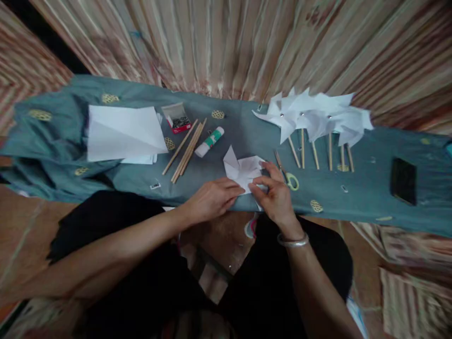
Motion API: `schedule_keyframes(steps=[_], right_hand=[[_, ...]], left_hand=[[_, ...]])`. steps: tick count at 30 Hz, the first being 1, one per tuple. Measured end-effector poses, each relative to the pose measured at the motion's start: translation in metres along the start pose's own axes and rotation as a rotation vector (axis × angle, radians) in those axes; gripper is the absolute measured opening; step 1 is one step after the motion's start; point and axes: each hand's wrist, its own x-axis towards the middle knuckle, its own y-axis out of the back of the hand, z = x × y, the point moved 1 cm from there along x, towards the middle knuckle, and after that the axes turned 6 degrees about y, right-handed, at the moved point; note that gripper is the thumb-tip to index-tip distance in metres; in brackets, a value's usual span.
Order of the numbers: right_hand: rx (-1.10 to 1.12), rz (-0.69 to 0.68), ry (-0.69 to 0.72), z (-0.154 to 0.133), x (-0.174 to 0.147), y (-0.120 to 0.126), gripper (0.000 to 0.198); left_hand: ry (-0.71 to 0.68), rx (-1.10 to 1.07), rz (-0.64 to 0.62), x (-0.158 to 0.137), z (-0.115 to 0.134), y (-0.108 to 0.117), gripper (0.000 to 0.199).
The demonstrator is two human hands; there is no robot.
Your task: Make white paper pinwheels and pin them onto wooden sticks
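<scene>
A white paper pinwheel [243, 169], partly folded, lies on the cloth at the front edge of the table, its upper left point standing up. My left hand [216, 197] has its fingers closed on the lower left edge of the paper. With thumb and fingers, my right hand [273, 195] pinches the right side of the same paper; a bracelet is on that wrist. Just right of it lie scissors [291, 181] with yellow-green handles. A glue stick [210, 142] with a green and white label lies beyond my left hand.
Several finished white pinwheels [318, 117] on wooden sticks lie at the back right. Loose wooden sticks [189, 153] and an open red box of small dark pieces [178, 117] are left of the glue. White paper sheets [123, 134] lie far left, a phone [403, 181] far right.
</scene>
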Motion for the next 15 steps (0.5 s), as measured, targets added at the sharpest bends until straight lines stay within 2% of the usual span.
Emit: schedule_keyframes(steps=[10,15], right_hand=[[-0.073,0.062,0.038,-0.008,0.001,0.01,0.018],[-0.185,-0.033,0.131,-0.006,-0.002,0.01,0.034]], left_hand=[[0.037,-0.121,0.051,0.003,-0.003,-0.003,0.025],[0.071,-0.154,0.053,0.004,-0.002,-0.003,0.026]])
